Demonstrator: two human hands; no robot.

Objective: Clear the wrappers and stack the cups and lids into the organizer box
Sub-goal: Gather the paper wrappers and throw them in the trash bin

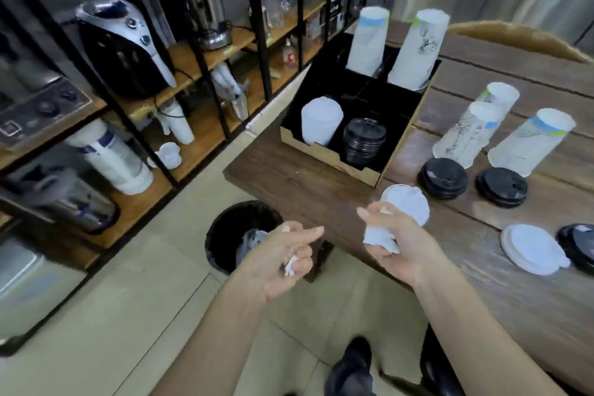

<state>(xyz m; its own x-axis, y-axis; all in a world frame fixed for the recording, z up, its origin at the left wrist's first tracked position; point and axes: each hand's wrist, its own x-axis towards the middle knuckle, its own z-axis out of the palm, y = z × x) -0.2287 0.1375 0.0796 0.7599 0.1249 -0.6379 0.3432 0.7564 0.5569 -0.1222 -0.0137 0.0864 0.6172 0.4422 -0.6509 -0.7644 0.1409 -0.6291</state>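
Note:
My left hand is curled around a small crumpled white wrapper, just right of the black bin on the floor. My right hand grips a larger crumpled white wrapper at the table's near edge, beside a white lid. The black organizer box holds two tall stacks of paper cups, white lids and black lids. Loose inverted cups stand on the table with black lids and a white lid.
The wooden table fills the right side. Shelves with kitchen appliances and cups line the left. The bin holds crumpled waste. My dark shoe shows on the tiled floor below.

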